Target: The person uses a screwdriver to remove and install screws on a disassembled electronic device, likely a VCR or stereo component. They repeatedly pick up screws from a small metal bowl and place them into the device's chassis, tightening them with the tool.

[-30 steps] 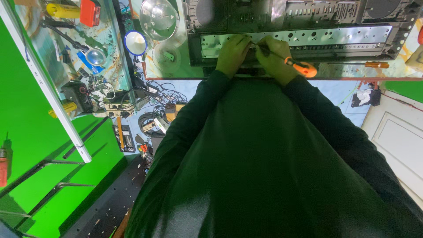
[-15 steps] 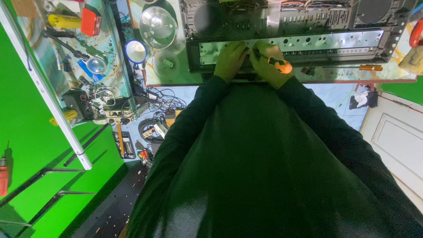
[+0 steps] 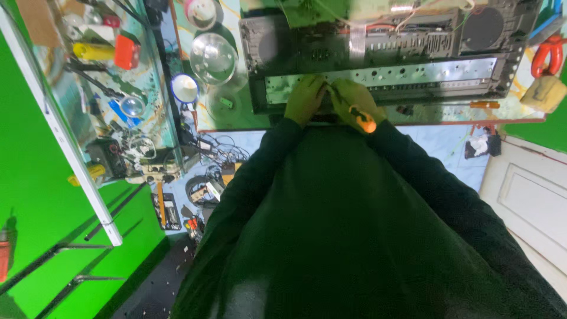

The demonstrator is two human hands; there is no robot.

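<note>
Green walls around a cluttered workbench (image 3: 224, 121), where an opened black stereo chassis (image 3: 384, 59) shows its perforated metal front strip. Right hand (image 3: 352, 101) grips an orange-handled screwdriver (image 3: 361, 118); left hand (image 3: 304, 100) rests flat, fingers loose, on the strip.

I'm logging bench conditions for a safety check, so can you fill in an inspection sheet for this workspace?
Surface: pale green workbench, crowded along its far side.
Job's things: opened electronics chassis with a perforated metal front strip; orange-handled screwdriver.
Clutter: clear glass bowl, round white lamp, second orange tool, red pliers, a side shelf full of tools.
Hands: left hand rests on the chassis front; right hand holds the screwdriver there.
Cables: loose tangle below the bench; wires inside the chassis.
Surroundings: green wall, white door, tiled floor.
</note>
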